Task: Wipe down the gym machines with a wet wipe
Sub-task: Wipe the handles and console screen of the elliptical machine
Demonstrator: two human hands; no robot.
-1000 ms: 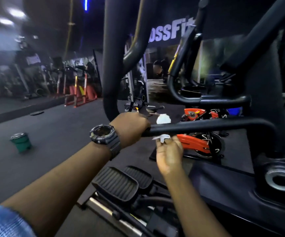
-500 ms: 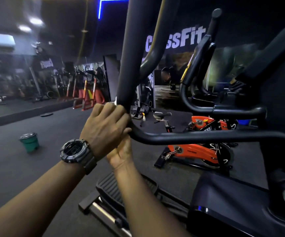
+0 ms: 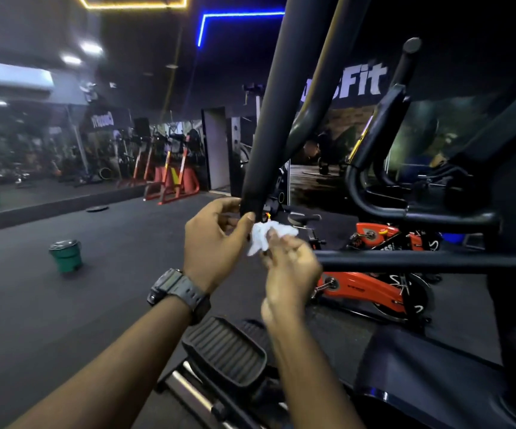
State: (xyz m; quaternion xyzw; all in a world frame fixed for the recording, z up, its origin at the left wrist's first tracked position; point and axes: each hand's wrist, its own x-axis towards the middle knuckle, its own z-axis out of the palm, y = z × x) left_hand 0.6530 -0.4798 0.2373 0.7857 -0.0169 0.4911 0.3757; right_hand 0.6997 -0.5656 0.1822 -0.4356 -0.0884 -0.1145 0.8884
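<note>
white wet wipe (image 3: 267, 235) pinched loosely btwn right hand (image 3: 290, 267) fingers & left hand (image 3: 216, 243) thumb by upright bar (image 3: 269, 134); could slip, drop to floor

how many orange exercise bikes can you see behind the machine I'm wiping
2. One bike stands nearer, below the horizontal bar, just right of the hands. The other bike is behind it, above that bar. The machine's frame blocks the view farther right, so more may be hidden.
</note>
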